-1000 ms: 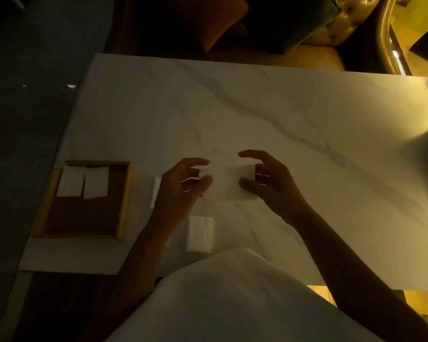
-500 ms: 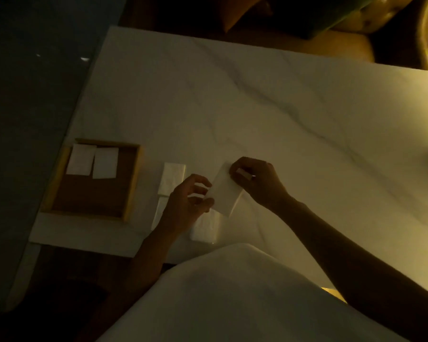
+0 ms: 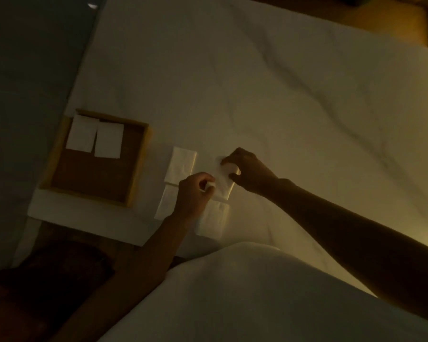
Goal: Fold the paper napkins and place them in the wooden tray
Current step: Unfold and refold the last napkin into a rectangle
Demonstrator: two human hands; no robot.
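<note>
The wooden tray [image 3: 140, 166] sits at the left, close to the near-left corner of the counter [image 3: 282, 95]. Two folded napkins [image 3: 82, 133] lie side by side in its far-left part. Just right of the tray lie three loose napkins [image 3: 182, 164]: one far, one partly under the left wrist, one by the counter's near edge.

The left hand [image 3: 194, 193] pinches the near-left edge of the held napkin [image 3: 223, 183] with curled fingers. The right hand [image 3: 248, 171] grips its far-right end, so the sheet slants between them. I cannot tell whether it touches the counter.

The paper looks thin, so two pinches pulling apart could tear it or set a crooked crease. In this dim light the edges may be hard to line up, leaving a lopsided fold. The left wrist hangs over the loose napkins and could drag one, perhaps pushing the near one off the edge. Carried by one corner, the fold might spring open before reaching the tray.
</note>
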